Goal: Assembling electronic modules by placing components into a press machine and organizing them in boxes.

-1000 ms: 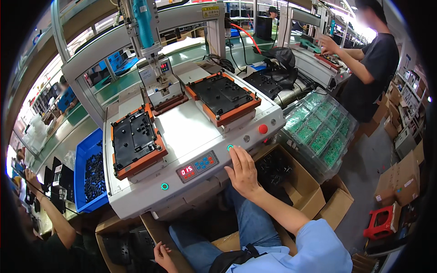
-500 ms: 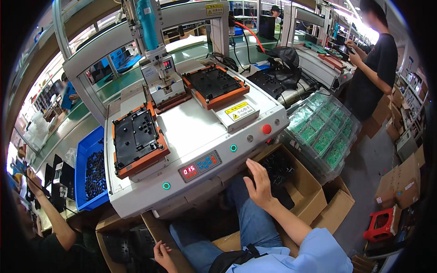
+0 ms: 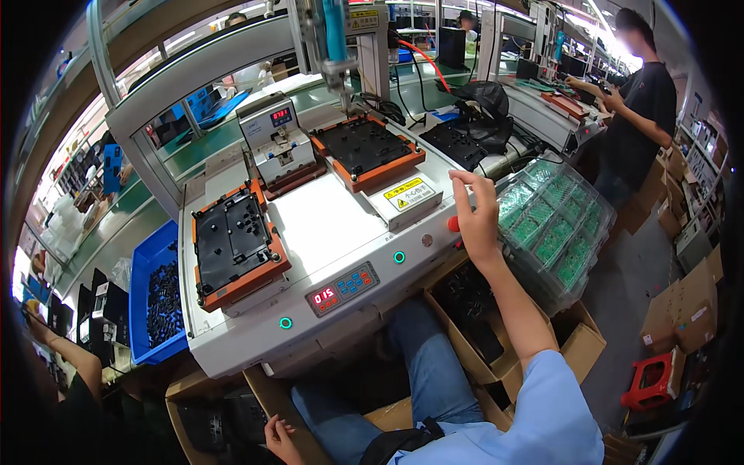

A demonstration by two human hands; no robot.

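My right hand [image 3: 480, 219] is raised at the machine's front right corner, beside a red push button [image 3: 452, 224]. Its fingers are stretched upward, with nothing seen in them. Low in the view, my left hand [image 3: 280, 435] hangs by a cardboard flap, fingers loosely bent and apart, holding nothing visible. On the white screwdriving machine [image 3: 318, 232], two orange fixtures carry black plastic panels, a left panel [image 3: 226, 236] and a right panel [image 3: 364, 145]. A teal electric screwdriver [image 3: 335, 32] stands with its tip over the right panel's far edge. Between the fixtures sits a screw feeder [image 3: 273, 138].
A blue bin [image 3: 158, 353] of small black parts stands left. Right are clear trays [image 3: 552, 225] of green circuit boards. Below them, a cardboard box [image 3: 502, 366] holds black parts. A co-worker [image 3: 639, 101] stands far right; another person's arm [image 3: 74, 353] shows left.
My right hand has risen from below the machine's front edge to its right corner. The screwdriver has shifted from the feeder to the right panel. My left hand has barely moved.
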